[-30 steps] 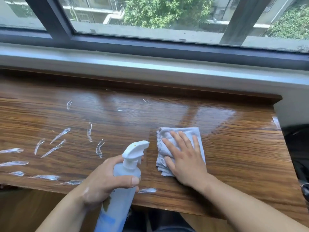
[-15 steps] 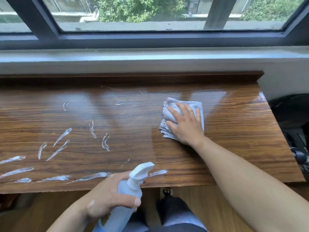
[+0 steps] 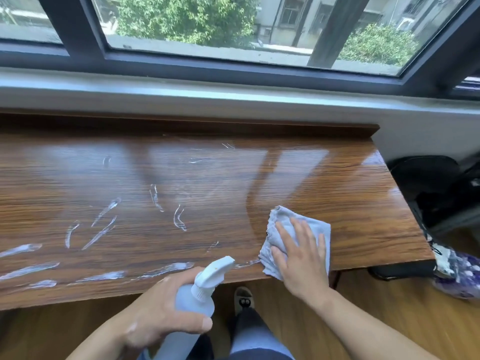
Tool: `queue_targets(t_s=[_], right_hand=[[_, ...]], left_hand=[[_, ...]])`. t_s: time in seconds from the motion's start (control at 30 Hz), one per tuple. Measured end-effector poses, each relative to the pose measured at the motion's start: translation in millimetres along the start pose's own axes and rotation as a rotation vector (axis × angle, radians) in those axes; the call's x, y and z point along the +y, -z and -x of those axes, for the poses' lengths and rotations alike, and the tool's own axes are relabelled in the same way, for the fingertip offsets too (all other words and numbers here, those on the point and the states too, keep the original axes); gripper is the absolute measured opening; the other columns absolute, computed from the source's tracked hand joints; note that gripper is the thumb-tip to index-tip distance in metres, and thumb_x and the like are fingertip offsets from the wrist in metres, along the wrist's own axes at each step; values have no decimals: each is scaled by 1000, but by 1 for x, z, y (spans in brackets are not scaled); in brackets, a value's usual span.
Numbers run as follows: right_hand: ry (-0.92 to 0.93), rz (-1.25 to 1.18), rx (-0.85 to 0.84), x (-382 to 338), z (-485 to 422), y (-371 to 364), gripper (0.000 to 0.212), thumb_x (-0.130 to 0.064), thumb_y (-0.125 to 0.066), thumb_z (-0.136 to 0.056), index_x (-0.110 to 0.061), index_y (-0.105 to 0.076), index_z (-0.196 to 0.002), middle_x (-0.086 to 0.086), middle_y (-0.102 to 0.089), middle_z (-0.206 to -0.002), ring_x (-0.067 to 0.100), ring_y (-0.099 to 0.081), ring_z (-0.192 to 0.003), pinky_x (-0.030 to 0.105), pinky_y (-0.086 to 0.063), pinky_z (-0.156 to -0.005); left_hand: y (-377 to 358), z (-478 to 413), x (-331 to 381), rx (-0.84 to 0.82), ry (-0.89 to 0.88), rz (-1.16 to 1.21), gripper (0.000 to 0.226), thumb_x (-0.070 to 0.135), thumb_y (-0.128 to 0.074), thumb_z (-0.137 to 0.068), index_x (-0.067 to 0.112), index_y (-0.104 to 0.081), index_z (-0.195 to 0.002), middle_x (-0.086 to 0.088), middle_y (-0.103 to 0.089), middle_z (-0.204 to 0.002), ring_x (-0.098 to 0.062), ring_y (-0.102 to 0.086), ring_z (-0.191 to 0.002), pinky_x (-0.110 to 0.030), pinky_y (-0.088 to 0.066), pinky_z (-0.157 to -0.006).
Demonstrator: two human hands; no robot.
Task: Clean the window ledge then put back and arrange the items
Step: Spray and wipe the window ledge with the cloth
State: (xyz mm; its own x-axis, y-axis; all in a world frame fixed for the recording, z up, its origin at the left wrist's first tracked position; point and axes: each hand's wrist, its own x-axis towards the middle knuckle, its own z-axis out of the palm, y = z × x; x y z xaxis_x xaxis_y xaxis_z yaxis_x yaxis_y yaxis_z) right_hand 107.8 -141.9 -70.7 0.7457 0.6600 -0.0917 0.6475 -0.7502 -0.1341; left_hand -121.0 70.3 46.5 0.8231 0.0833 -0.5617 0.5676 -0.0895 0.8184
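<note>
- My right hand (image 3: 301, 258) lies flat on the grey cloth (image 3: 285, 214), fingers straight and slightly spread, pressing it onto the wooden window ledge (image 3: 350, 203) near the front edge; cloth shows beyond my fingertips and on my thumb side
- My left hand (image 3: 161, 315) is curled tight round the spray bottle (image 3: 197, 300), thumb across its body; the nozzle rises past my knuckles, just in front of the ledge's edge
- White foam streaks (image 3: 179, 219) lie on the ledge beyond my left fingers and further left; one thin streak runs along the front edge between nozzle and cloth
- Beyond my right fingertips the wood is glossy
</note>
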Motion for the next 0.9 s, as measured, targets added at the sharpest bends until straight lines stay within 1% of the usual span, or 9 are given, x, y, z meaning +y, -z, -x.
queue_targets(t_s=[0.07,0.17,0.23,0.33,0.53,0.63,0.7,0.8,0.9], right_hand=[[57,16,-11,-27,8,-8,56,-58,-27,-97,-39,-37,-149,-1,-26,-161,27,-21,-150,60,-11,-117],[91,27,-20,-39,-34,-5,55,-58,-23,-96,-40,-36,-146,2,-29,-159,28,-23,-148,63,-17,-114],[6,6,-42,-33,-80,6,56,-58,-23,-96,-41,-34,-148,1,-25,-161,24,-19,-149,62,-12,-116],[-156,-66,-60,-27,-125,19,54,-57,-34,-100,-42,-30,-151,-3,-17,-164,21,-13,-151,59,-6,-120],[-21,-20,-24,-52,-42,2,68,-63,-15,-93,-36,-33,-153,3,-25,-162,28,-19,-151,63,-12,-117],[42,-5,-19,-80,12,-15,60,-58,-19,-98,-37,-33,-152,2,-28,-161,28,-20,-151,62,-12,-118],[76,3,-31,-87,15,-18,58,-58,-23,-98,-37,-34,-150,2,-30,-159,28,-21,-150,61,-11,-117],[62,8,-46,-74,-33,-10,58,-58,-23,-97,-39,-31,-152,3,-26,-162,27,-16,-151,63,-10,-118],[-97,-46,-52,-56,-94,10,54,-56,-31,-102,-40,-27,-153,-1,-16,-165,22,-7,-153,60,-3,-120]], left_hand=[[6,9,-5,16,-6,-8,70,53,-78,-58,57,-58,-125,21,-65,-128,-3,-58,-118,-30,-45,-103],[11,15,-12,31,10,-16,70,57,-78,-59,50,-61,-127,17,-67,-125,-9,-60,-115,-37,-46,-104],[12,17,-15,47,0,-27,69,58,-78,-57,49,-63,-124,14,-69,-121,-10,-61,-109,-36,-46,-102],[12,20,-16,77,-18,-12,67,59,-77,-54,62,-59,-119,23,-67,-122,-2,-60,-113,-24,-45,-100],[17,23,-21,109,-40,0,70,64,-74,-51,71,-52,-117,43,-58,-123,14,-53,-116,-16,-40,-97],[19,22,-24,117,-34,36,70,61,-78,-55,61,-59,-122,28,-65,-127,3,-58,-120,-30,-42,-105],[19,21,-24,118,-35,48,69,60,-78,-55,60,-60,-122,25,-68,-124,0,-60,-118,-29,-43,-103],[20,19,-24,122,-33,38,67,59,-77,-54,60,-61,-119,25,-69,-120,2,-61,-112,-24,-44,-96],[19,20,-22,116,-45,43,60,52,-79,-57,50,-67,-115,12,-76,-106,-5,-66,-99,-24,-48,-93]])
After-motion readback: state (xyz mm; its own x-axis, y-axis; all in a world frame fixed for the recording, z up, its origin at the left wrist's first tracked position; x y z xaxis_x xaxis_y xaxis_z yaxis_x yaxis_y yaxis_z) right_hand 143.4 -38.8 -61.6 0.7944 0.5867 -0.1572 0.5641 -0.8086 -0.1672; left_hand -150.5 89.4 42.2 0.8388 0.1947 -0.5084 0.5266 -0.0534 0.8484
